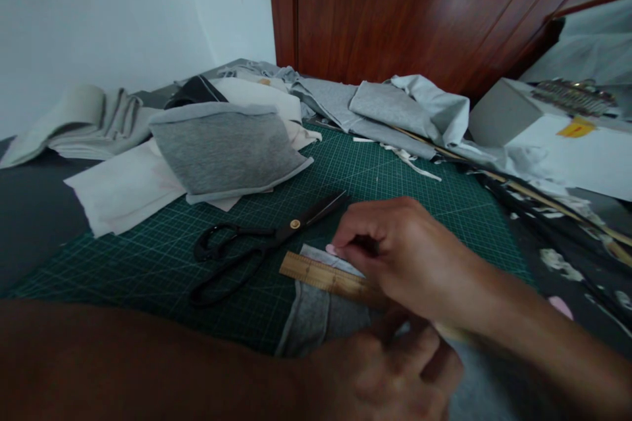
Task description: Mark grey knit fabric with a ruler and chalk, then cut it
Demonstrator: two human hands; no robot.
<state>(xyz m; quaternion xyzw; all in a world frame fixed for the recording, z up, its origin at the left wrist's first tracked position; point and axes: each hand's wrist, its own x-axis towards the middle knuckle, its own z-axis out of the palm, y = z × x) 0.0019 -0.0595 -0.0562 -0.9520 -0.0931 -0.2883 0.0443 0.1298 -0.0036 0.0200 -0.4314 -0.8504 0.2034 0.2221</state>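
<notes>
My right hand hovers over the far edge of a wooden ruler, fingers curled in tight around something small and dark. It may be a marker or chalk, but too little of it shows to tell. A pinkish tip pokes out at my fingertips, right where they meet the ruler's edge. The ruler lies across a strip of grey fabric, whose pale end sticks out just beyond the ruler. The ruler carries fine printed scale marks, but I cannot read any figures on them.

My left hand sits nearer to me, fingers bent and pressing down on the ruler and fabric. My knuckles hide the contact itself, so I cannot say how firmly it grips. My left forearm fills the bottom of the view and cuts off the near part of the fabric.

Just to the left of my right hand, black scissors lie closed on the green cutting mat, with a brass pivot screw. The mat has a pale grid; any numbers are too faint to read.

Farther off, beyond my hands, a folded grey piece rests on white sheets, and more grey cloth is heaped against the wooden cupboard. Off to the right, a white box bears a small yellow tag whose writing is blurred.
</notes>
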